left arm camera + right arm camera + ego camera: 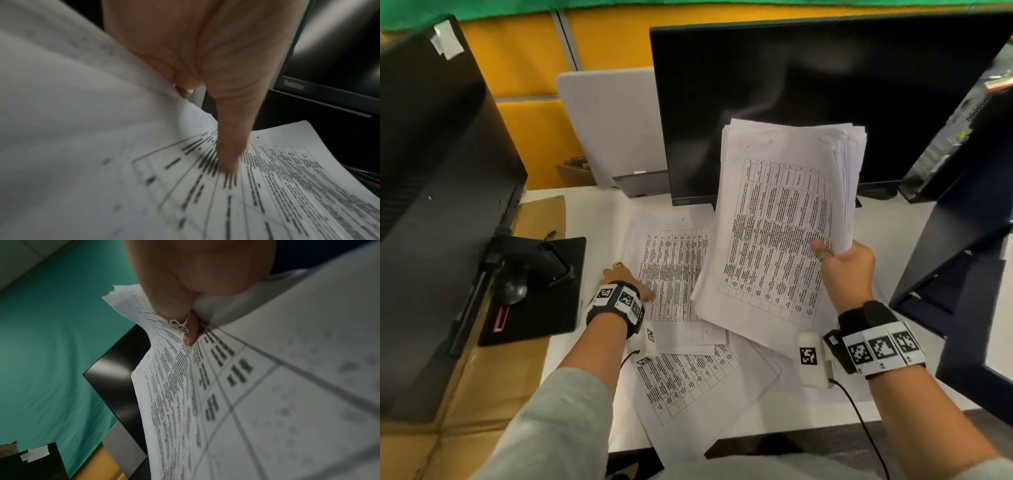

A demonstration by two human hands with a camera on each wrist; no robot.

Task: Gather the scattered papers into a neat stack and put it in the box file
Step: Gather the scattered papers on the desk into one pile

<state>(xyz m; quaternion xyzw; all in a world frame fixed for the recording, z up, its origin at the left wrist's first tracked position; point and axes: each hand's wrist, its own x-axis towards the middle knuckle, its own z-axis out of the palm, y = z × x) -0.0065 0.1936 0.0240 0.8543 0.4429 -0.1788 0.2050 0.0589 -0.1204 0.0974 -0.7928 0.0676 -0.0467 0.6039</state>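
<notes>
My right hand [827, 253] grips a thick stack of printed papers [774, 222] by its right edge, thumb on top, and holds it tilted above the desk. The right wrist view shows the thumb [191, 334] pressing on the fanned stack [185, 402]. My left hand [633, 284] is low on a printed sheet [674, 267] lying on the white desk, pinching its left edge. In the left wrist view the thumb [228, 146] presses that sheet [287, 186] while the fingers are hidden behind the paper. More loose sheets [688, 380] lie near the front edge. A dark blue box file [955, 260] stands open at the right.
A black monitor [808, 96] stands right behind the papers. At the left are the back of another monitor [431, 205] and its black stand base [534, 284] on brown cardboard [482, 394]. A white board [613, 130] leans at the back. A computer tower [962, 130] is far right.
</notes>
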